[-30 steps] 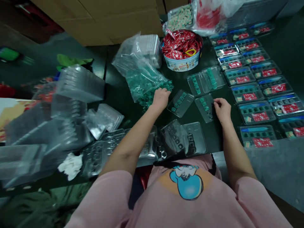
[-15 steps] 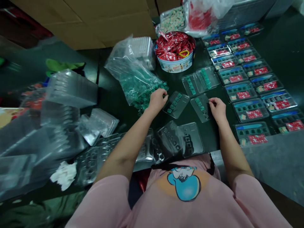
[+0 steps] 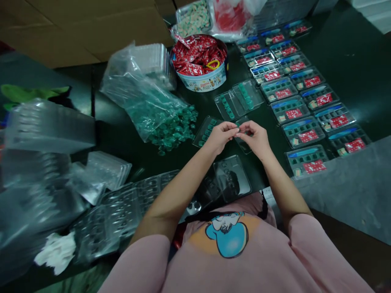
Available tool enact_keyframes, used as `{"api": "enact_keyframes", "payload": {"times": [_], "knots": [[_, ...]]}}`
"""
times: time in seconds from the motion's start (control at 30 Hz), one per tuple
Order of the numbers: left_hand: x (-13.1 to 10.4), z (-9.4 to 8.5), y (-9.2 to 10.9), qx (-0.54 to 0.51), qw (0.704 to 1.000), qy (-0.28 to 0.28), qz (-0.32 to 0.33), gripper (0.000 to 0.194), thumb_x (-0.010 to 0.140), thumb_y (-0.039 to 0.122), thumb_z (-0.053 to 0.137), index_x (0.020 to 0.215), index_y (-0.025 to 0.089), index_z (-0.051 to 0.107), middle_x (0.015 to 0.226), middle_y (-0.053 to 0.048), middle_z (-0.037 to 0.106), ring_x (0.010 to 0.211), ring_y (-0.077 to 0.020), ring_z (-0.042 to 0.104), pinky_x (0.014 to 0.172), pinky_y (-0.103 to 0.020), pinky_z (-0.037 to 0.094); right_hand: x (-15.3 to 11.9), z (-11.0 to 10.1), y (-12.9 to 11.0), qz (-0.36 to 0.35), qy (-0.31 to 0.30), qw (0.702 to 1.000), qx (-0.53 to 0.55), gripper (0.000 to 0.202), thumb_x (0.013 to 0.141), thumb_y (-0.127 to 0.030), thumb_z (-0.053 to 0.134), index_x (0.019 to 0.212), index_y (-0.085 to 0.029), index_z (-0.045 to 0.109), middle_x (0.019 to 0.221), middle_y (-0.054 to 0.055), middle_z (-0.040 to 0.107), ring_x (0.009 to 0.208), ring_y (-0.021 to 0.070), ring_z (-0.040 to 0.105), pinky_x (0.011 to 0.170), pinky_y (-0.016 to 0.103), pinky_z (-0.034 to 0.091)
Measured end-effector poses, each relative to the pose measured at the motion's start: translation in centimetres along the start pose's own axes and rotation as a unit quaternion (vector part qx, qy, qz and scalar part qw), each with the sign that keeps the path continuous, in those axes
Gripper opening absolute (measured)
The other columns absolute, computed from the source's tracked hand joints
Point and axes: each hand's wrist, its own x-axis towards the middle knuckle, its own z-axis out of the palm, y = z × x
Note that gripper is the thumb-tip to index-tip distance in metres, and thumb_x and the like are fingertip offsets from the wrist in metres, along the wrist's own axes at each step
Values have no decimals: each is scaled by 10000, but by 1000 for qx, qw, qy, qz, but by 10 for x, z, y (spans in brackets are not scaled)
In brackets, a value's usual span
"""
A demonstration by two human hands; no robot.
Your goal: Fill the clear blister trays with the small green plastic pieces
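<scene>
My left hand (image 3: 223,136) and my right hand (image 3: 255,139) meet fingertip to fingertip above the table, each in a pinch. Whatever lies between the fingertips is too small and hidden to make out. Beneath them is a clear plastic tray (image 3: 245,147), mostly covered by the hands. Left of it, partly behind my left hand, a clear tray (image 3: 200,137) holds a row of green pieces. Just beyond, an opened clear pack (image 3: 234,99) carries two green rows. A loose heap of small green plastic pieces (image 3: 174,128) spills from a clear bag (image 3: 134,97) at the left.
Filled trays (image 3: 291,110) with blue sticks and red packets line the right side. A round tin (image 3: 203,81) of red packets stands at the back. Clear trays (image 3: 233,179) lie along the front edge. Stacked plastic trays (image 3: 50,126) and crumpled white tissue (image 3: 58,250) are at left.
My left hand has left the green heap and moved right. My right hand has come left from the tray's edge, and the fingertips now meet. The view has shifted right.
</scene>
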Motion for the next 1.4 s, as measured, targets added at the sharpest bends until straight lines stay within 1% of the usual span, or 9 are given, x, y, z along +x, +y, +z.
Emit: {"api": "enact_keyframes", "payload": {"times": [0.3, 0.43, 0.6, 0.73, 0.9, 1.0, 1.17, 1.3, 1.4], "knots": [[-4, 3, -5, 60, 998, -13, 31, 291, 633, 332, 813, 830, 147, 704, 726, -15, 681, 662, -114, 635, 583, -213, 428, -2, -7, 15, 47, 8, 996, 69, 112, 745, -284, 657, 817, -214, 606, 754, -21, 624, 689, 127, 585, 651, 263, 463], [-7, 9, -4, -10, 1000, -13, -22, 343, 667, 383, 806, 910, 169, 693, 779, -12, 681, 693, -105, 649, 633, -215, 458, -3, -7, 14, 35, 25, 996, 74, 95, 765, -281, 634, 821, -214, 597, 741, -27, 611, 652, 120, 563, 633, 263, 447], [-3, 14, -5, -52, 996, -43, -60, 317, 626, 292, 845, 864, 160, 683, 790, -5, 670, 684, -82, 627, 692, -232, 488, -5, -9, 13, 20, 25, 999, 40, 105, 775, -306, 655, 814, -219, 611, 745, -24, 619, 688, 132, 567, 645, 267, 442], [3, 16, -5, -13, 998, -49, -31, 261, 631, 260, 823, 826, 156, 684, 785, -10, 669, 701, -98, 617, 702, -250, 493, -4, -19, 15, 18, 22, 999, 17, 121, 788, -333, 652, 828, -222, 624, 768, -21, 622, 702, 133, 562, 658, 269, 442], [9, 19, -18, 108, 991, -46, 71, 206, 650, 171, 757, 845, 157, 693, 833, -23, 688, 793, -140, 629, 793, -293, 497, -4, -42, 30, 35, 56, 998, -1, 157, 802, -356, 619, 869, -214, 628, 806, -7, 638, 702, 133, 561, 669, 274, 452], [12, 20, -32, 258, 956, -43, 134, 156, 699, 126, 697, 846, 177, 695, 841, -20, 687, 786, -153, 625, 793, -305, 492, -7, -51, 43, 55, 82, 995, -18, 173, 804, -368, 607, 868, -209, 628, 789, -8, 635, 677, 129, 548, 657, 271, 445], [10, 25, -46, 473, 839, -91, 254, 139, 780, 117, 658, 897, 188, 679, 944, -61, 673, 891, -187, 622, 830, -317, 474, -14, -52, 52, 68, 73, 995, -19, 167, 809, -352, 600, 875, -202, 633, 780, -11, 635, 672, 123, 546, 651, 262, 435], [10, 25, -48, 566, 765, -116, 285, 101, 850, 159, 594, 910, 178, 673, 997, -95, 649, 927, -214, 605, 852, -340, 458, -16, -51, 54, 68, 74, 995, -27, 163, 816, -351, 593, 870, -202, 631, 788, -5, 638, 697, 130, 562, 672, 266, 446], [10, 22, -50, 594, 742, -114, 289, 132, 886, 194, 541, 881, 174, 671, 985, -100, 630, 915, -224, 582, 858, -360, 438, -16, -51, 57, 73, 76, 994, -34, 174, 820, -361, 587, 882, -203, 628, 799, -2, 644, 706, 134, 571, 676, 267, 455]]}}
